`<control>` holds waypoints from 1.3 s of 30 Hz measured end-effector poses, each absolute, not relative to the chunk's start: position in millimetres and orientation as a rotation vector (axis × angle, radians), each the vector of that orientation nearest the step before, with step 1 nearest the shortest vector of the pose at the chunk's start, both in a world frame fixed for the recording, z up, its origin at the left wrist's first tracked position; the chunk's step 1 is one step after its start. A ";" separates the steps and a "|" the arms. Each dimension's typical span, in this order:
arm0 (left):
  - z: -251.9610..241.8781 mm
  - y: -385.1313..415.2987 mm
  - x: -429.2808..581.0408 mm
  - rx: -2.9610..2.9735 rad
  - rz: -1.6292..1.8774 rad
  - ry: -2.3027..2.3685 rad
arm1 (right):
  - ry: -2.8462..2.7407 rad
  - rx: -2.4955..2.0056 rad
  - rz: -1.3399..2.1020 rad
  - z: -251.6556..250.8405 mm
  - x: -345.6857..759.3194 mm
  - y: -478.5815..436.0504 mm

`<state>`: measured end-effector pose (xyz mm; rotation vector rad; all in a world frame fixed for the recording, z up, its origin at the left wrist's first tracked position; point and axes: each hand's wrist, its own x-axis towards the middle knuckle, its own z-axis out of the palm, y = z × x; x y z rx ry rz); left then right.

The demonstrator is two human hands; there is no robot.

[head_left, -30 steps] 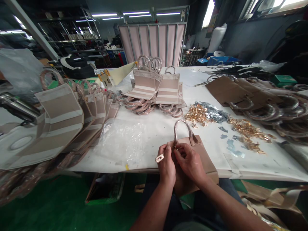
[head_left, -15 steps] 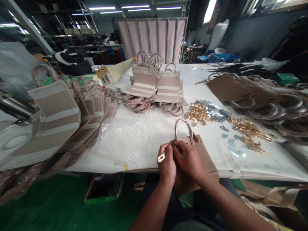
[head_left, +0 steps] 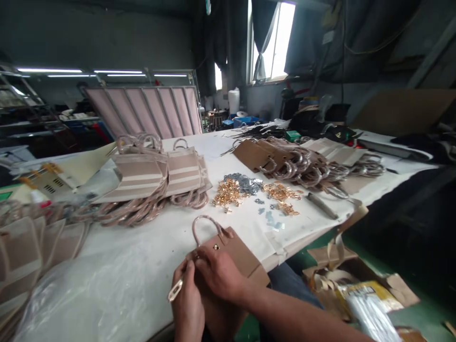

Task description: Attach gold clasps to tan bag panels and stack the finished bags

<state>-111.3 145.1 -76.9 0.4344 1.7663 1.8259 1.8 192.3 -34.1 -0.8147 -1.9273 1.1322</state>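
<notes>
A brown handbag [head_left: 245, 251] with one plastic-wrapped handle [head_left: 204, 219] upright leans at the table's front edge. On its face sits a small gold fitting [head_left: 216, 247]. My left hand [head_left: 187, 299] is closed at the bag's left top corner, and a gold slotted plate [head_left: 175, 290] sticks out from its fingers. Close beside it, my right hand [head_left: 221, 275] lies over the bag's front, thumb and fingers pinched together at the top edge. What the right fingertips grip is mostly hidden; a glint of gold shows between the two hands.
Gold fittings [head_left: 228, 192] and grey metal plates [head_left: 245, 184] lie heaped beyond the bag. Striped beige bag pieces [head_left: 183, 168] stand behind, and brown bags [head_left: 254, 154] are stacked at right. Clear plastic sheeting [head_left: 92, 289] covers the left. A box [head_left: 402, 289] sits on the floor.
My view has swung to the right, so everything sits farther left and the floor box shows more. Both hands stay together at the bag's top edge; the gold fitting on its face is more exposed.
</notes>
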 end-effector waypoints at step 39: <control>10.1 269.7 -103.1 2.369 0.073 1.746 | -1.655 -0.925 1.504 -53.8 120.5 254.4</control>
